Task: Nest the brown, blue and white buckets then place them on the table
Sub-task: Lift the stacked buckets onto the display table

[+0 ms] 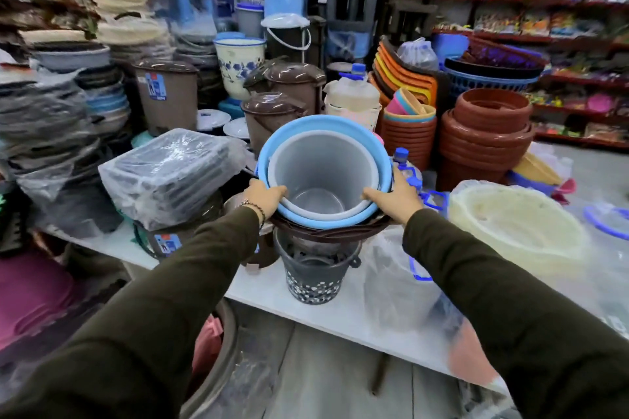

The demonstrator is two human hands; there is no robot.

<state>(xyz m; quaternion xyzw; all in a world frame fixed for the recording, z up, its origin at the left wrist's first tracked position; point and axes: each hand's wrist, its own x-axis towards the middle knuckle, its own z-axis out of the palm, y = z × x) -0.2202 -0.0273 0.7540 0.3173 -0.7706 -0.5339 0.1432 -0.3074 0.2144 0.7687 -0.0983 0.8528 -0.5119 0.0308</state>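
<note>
The white bucket [323, 173] sits inside the blue bucket [306, 127], and both rest inside the brown bucket [326, 233], of which only the dark rim and handle show below them. The stack tilts toward me, above the white table [272, 292]. My left hand [263, 197] grips the rims on the left side with the thumb over the edge. On the right side my right hand [396, 196] clasps the rims the same way. Whether the stack rests on anything below is hidden.
A dark grey dotted bucket [315, 277] stands on the table right under the stack. A plastic-wrapped pack [170, 173] lies to the left, a cream basin [520, 228] in plastic to the right. Brown lidded bins [272, 116], terracotta pots [486, 133] and stacked basins crowd behind.
</note>
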